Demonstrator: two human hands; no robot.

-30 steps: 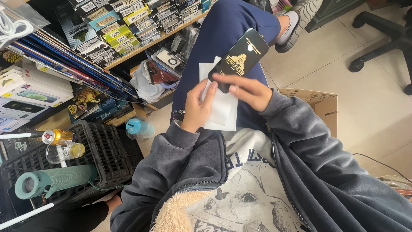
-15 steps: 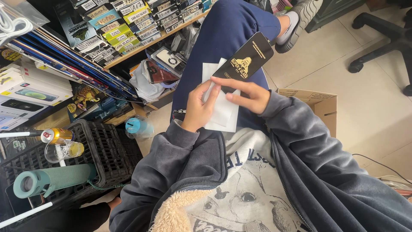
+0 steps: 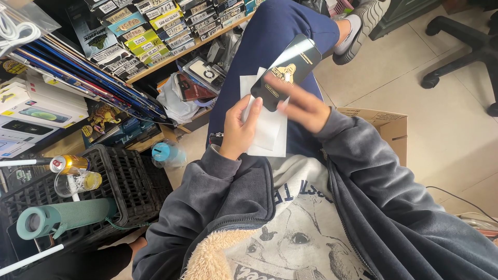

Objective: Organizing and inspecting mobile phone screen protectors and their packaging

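The person sits with a blue-trousered leg stretched over a pale tiled floor; no surface carries the work, which is held above that leg. Taking the leg as landmark: to its left runs a wooden shelf packed with small flat boxes, with more packets heaped beneath it, and further left and lower stands a black plastic crate holding a green cylinder and a small can. A light blue cup sits on the floor between crate and leg. Right of the leg an open cardboard box presses close to the right sleeve, and beyond it the floor lies open up to an office chair base.

The black glossy package hangs above the leg, tilted, its lower end pinched by the right hand, which is blurred. The left hand grips the white paper sleeve just under the package, thumb on top, fingers behind. The two hands are near each other, with the package overlapping the sleeve's upper edge.
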